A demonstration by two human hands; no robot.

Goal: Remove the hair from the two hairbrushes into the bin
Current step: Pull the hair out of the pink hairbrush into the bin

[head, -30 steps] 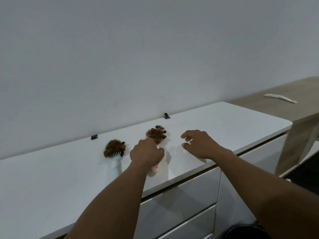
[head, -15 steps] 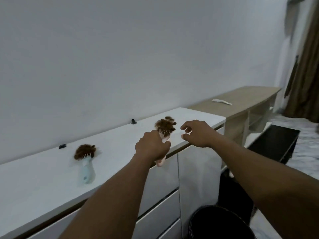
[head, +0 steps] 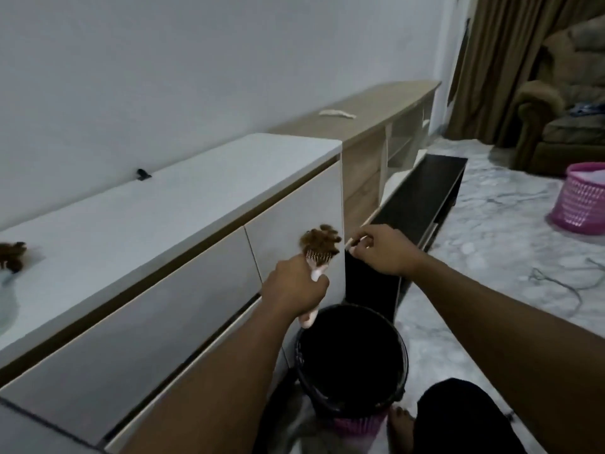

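The left hand (head: 296,286) is closed in a fist around the handle of the pink hairbrush (head: 316,273), holding it above and slightly behind the rim of the black bin (head: 352,358), which stands on the floor against the front of the white cabinet (head: 170,204). The brush's long axis runs from the handle end poking out below the fist, near the bin's back rim, up and away to the head, so the bristles and the clump of brown hair (head: 322,242) face upward and toward the right. The right hand (head: 381,250) hovers just beside that clump, level with it and on its right, fingers loosely curled and holding nothing (thumb and forefinger look half pinched, not yet touching the hair). It is clearly the nearer free hand, and the coming pull probably runs leftward into the tuft, then along the bristles and down into the bin.

The hair is a dense, frizzy reddish-brown tangle that sits on top of the pale bristles and overhangs the head, so it looks likely to lift off as one matted piece.

The second hairbrush (head: 6,280), pale with its own brown tuft (head: 13,257), lies on the cabinet top at the far left edge of view, well apart from both hands and only partly visible
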